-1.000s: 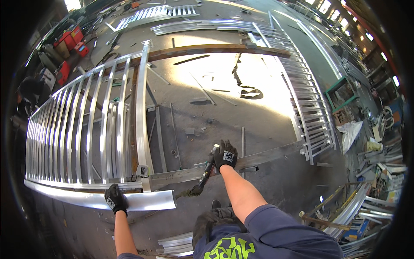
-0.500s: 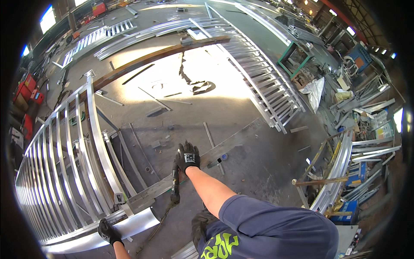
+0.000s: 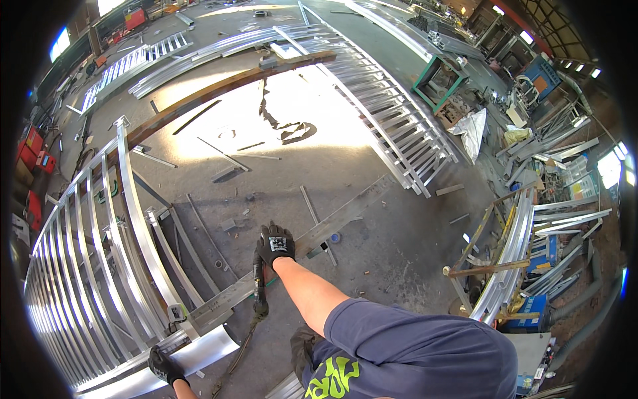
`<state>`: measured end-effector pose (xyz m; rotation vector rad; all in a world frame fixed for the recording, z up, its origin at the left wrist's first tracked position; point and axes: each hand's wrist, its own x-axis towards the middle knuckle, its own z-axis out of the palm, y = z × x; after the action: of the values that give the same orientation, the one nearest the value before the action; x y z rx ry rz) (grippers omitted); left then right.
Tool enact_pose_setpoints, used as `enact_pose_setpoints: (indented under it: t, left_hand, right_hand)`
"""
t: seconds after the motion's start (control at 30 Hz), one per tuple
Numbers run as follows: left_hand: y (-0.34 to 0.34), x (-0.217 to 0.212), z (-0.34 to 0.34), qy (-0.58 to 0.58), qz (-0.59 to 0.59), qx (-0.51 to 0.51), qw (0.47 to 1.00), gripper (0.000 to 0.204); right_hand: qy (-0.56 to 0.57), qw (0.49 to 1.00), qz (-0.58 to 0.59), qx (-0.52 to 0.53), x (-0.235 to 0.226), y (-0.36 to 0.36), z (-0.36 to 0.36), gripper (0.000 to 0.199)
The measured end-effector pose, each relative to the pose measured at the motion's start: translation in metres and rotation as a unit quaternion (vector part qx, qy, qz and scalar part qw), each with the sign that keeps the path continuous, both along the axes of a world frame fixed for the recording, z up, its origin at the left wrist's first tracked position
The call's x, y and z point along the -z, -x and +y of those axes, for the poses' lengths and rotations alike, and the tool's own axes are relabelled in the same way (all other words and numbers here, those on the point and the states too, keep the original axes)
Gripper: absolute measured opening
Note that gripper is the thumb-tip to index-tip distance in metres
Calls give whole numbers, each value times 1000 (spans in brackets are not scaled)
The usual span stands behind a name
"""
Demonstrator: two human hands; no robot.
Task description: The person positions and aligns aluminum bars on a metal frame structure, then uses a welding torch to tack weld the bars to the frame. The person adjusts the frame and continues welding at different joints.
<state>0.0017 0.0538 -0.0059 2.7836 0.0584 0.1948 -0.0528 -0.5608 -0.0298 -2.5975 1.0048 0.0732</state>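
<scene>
My right hand, in a black glove, is closed round the upper end of a long, dark corded power tool. The tool hangs upright beside a long flat metal bar on the floor; its working end is hidden under the hand. At lower left my left hand, also gloved, is curled over the edge of a wide, shiny aluminium strip. This strip runs along the end of a large slatted aluminium panel. A small grey device sits on the panel's corner.
A brown steel beam crosses the floor ahead. Another slatted panel lies at the far right. Loose offcuts are scattered between. The tool's cord trails beside my legs. Metal lengths on a rack and a green-framed stand stand to the right.
The whole view has shifted, so the scene sits slightly further left. Both hands keep nearly the same places relative to the bar and strip; the right still holds the tool.
</scene>
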Motion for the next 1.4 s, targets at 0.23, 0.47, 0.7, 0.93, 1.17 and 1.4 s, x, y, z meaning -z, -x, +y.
enact_pose_setpoints:
  t: [0.23,0.47,0.7,0.93,1.17,1.4]
  left_hand:
    - [0,-1,4,8,-68,22,997,40]
    - [-21,-33,-27,-72,-32,22,997,34]
    - [9,-26,-15,-153,-88,44,983,33]
    - [10,-55,-40,-68,-15,-9,998,25]
    - [8,-53,-40,-34,1,-40,999,25]
    - [7,-52,-41,-39,19,-45,998,28]
  right_hand:
    - [-65,996,29,-50,-9,-22,-3,32]
    - [-107,994,19,-10,21,-21,-15,52]
    - [-98,990,86,-43,47,-24,-18,62]
    - [-83,995,58,-19,37,-9,-8,67]
    - [-62,992,101,-33,5,-14,-1,62]
    - [-63,992,98,-36,-2,-12,-1,61]
